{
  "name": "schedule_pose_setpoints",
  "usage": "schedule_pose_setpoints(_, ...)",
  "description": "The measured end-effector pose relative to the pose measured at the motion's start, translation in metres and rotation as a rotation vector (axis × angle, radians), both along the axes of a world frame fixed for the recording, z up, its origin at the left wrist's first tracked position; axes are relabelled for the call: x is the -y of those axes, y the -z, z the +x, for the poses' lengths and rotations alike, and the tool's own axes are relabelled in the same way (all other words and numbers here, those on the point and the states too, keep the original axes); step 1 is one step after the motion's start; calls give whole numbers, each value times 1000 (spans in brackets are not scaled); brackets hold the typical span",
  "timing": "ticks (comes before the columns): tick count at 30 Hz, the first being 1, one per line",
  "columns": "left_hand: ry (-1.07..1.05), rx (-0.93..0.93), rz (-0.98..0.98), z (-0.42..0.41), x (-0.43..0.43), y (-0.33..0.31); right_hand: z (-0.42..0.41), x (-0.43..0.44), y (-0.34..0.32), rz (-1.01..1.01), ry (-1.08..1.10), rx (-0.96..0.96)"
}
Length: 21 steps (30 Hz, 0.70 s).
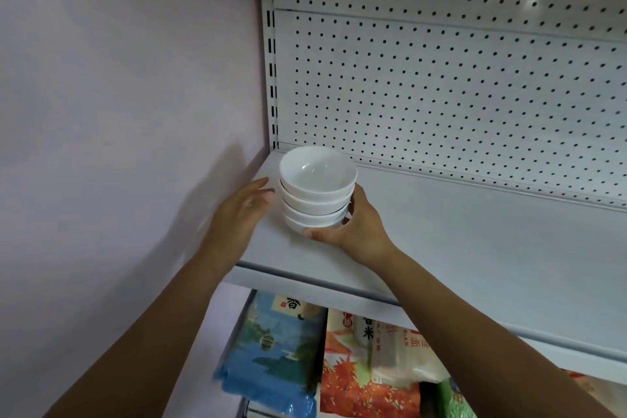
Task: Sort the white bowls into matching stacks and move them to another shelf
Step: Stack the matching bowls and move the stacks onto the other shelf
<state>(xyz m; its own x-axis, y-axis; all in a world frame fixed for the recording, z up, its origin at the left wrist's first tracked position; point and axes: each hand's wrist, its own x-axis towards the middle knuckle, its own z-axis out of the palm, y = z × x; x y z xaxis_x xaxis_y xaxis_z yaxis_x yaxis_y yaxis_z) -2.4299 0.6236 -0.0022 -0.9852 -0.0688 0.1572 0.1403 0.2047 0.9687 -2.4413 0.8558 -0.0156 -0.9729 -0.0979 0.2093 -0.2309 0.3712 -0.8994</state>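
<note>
Fingers point(322, 234) of the right hand point(361, 231) curl round the base of a stack of white bowls point(317, 192), thumb in front. The left hand point(237, 210), slightly blurred, hovers just beside the stack, its fingers straight and loosely together. Four plain, glossy bowls nest upright; the top one is empty. They stand at the left rear corner of a pale grey shelf point(441, 234), near a white pegboard point(441, 85). Printed bags point(271, 349) lie below.

Place: a shop, a stocked retail aisle.
Fixture: white metal shelf point(475, 265) of the store kind; perforated back panel point(441, 85); slotted upright point(272, 78) at its left end.
Stock: below, sealed printed packs side by side, a blue bag point(271, 356) and an orange bag point(363, 380).
</note>
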Motion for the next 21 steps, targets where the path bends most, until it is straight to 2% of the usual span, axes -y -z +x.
schedule_pose_setpoints(2,-160,5,-177,0,0,14,-15,1,2,2,0,10)
schedule_pose_setpoints(4,-264,13,-466,1,-4,29,-30,3,3,6,13,18)
schedule_pose_setpoints(6,-292,-58,-667,-3,-9,38,-47,5,3,18,35,12)
schedule_pose_setpoints(7,-302,-83,-708,-5,-11,40,-55,7,3,23,42,10)
schedule_pose_setpoints(11,-388,-60,-718,-7,-11,40,-90,18,3,41,89,3)
schedule_pose_setpoints(21,-373,-56,-681,-9,-11,41,-161,38,-9,-17,172,64)
